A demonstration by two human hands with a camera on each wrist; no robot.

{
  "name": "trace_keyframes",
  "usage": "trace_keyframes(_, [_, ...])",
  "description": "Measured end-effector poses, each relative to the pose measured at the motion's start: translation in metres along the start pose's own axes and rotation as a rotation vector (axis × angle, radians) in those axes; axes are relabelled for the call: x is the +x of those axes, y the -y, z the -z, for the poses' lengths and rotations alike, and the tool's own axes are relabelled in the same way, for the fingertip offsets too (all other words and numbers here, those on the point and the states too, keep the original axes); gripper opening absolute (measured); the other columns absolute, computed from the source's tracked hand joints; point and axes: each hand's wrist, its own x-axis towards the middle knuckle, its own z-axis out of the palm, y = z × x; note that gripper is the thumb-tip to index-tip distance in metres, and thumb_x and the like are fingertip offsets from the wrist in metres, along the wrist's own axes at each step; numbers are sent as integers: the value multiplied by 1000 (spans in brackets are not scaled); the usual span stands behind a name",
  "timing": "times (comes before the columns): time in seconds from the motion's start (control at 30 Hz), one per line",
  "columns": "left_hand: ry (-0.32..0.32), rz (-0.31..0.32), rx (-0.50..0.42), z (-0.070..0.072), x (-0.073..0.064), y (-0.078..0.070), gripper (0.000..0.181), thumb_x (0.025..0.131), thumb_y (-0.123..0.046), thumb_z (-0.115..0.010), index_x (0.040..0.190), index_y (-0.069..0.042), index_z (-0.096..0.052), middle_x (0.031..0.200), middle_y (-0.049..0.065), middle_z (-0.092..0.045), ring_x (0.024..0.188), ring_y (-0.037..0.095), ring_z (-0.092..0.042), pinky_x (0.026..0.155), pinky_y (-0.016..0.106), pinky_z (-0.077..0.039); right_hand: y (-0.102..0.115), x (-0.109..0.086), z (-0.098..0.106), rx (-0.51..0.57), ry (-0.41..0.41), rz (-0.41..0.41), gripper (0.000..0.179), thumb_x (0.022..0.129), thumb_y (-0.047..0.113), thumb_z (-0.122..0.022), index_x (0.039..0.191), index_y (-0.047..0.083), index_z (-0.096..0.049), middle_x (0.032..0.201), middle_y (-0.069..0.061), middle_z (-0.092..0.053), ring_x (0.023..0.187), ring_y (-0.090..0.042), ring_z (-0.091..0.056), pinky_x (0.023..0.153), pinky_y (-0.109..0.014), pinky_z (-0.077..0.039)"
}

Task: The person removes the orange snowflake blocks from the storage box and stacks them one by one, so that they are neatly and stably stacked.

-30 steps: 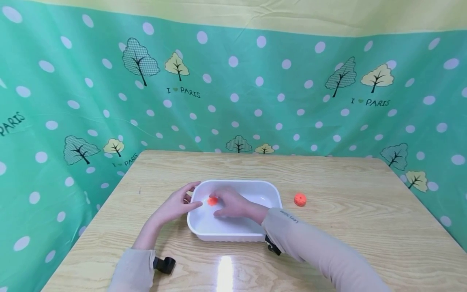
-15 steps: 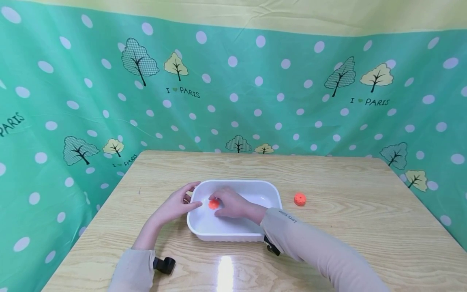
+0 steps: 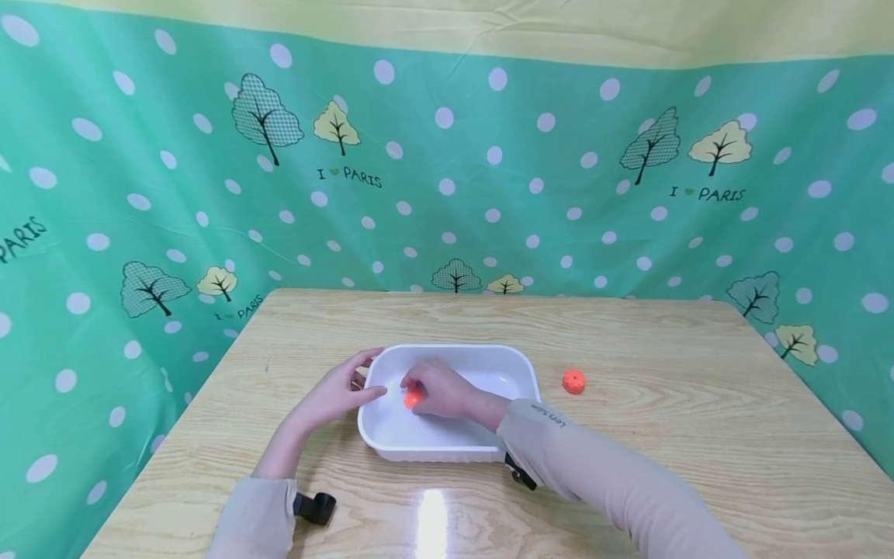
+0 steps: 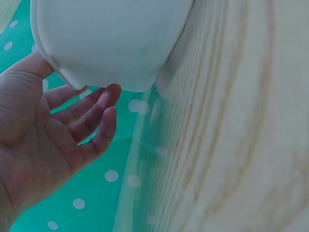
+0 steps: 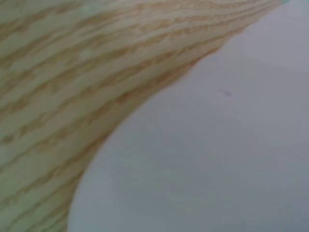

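Note:
A white plastic basin sits on the wooden table. At its left end, my left hand grips the rim, thumb over the inside and fingers outside; the left wrist view shows those bent fingers against the basin wall. Inside the basin, my right hand pinches a small round orange piece, partly hidden by its fingers. The right wrist view has only the basin's outer wall and table, with no hand showing.
Right of the basin, a second round orange piece with small holes and a notched edge lies on the table. Behind the table hangs a green dotted curtain. A black wrist camera projects beside the left sleeve.
The orange piece in the basin has shifted slightly right and toward the body, and the right hand's fingers have closed around it. My left hand stays at the rim.

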Motion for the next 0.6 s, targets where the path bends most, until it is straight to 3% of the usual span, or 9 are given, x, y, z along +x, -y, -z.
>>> trace_keyframes(0.17, [9, 2, -11, 3, -4, -14, 60, 83, -12, -64, 135, 1, -36, 118, 22, -48, 81, 22, -55, 66, 28, -47, 1, -1, 1, -1, 23, -21, 30, 73, 10, -70, 103, 7, -64, 89, 3, -61, 81, -7, -50, 77, -17, -41])
trace_keyframes(0.43, [5, -6, -21, -2, 6, 16, 64, 82, -24, -67, 137, -9, -36, 121, 15, -49, 80, 17, -55, 65, 27, -48, 2, -4, 6, 65, 44, -42, 32, 69, 7, -70, 101, 6, -65, 84, 3, -60, 78, -7, -50, 72, -15, -41])
trace_keyframes(0.6, [3, -2, -21, -1, 8, 23, 66, 81, -28, -67, 137, -12, -37, 120, 12, -49, 80, 16, -55, 64, 26, -48, 3, -6, 10, 125, 45, -70, 32, 70, 7, -71, 101, 6, -66, 85, 2, -61, 78, -9, -52, 71, -15, -42])
